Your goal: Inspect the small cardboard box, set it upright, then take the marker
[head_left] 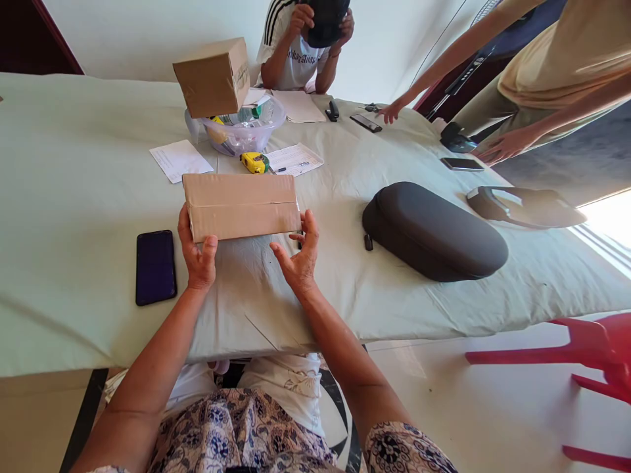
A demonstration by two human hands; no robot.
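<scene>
A brown cardboard box (pixel 241 207), closed with a seam along its top, is in front of me above the cloth-covered table. My left hand (pixel 198 256) grips its left end, the thumb on the near face and the fingers along the side. By the right end, my right hand (pixel 300 259) has its thumb and fingers spread; whether a fingertip touches the box I cannot tell. A small dark object, partly hidden, shows behind the right fingers. To the left of my left hand lies a smartphone (pixel 156 267) with a dark screen.
Beyond the box are a tape measure (pixel 255 162), papers (pixel 181 161) and a plastic basin (pixel 246 139) with another cardboard box (pixel 211 77) on it. A black case (pixel 434 230) lies right. Two people are at the far side; a red chair (pixel 591 345) stands below right.
</scene>
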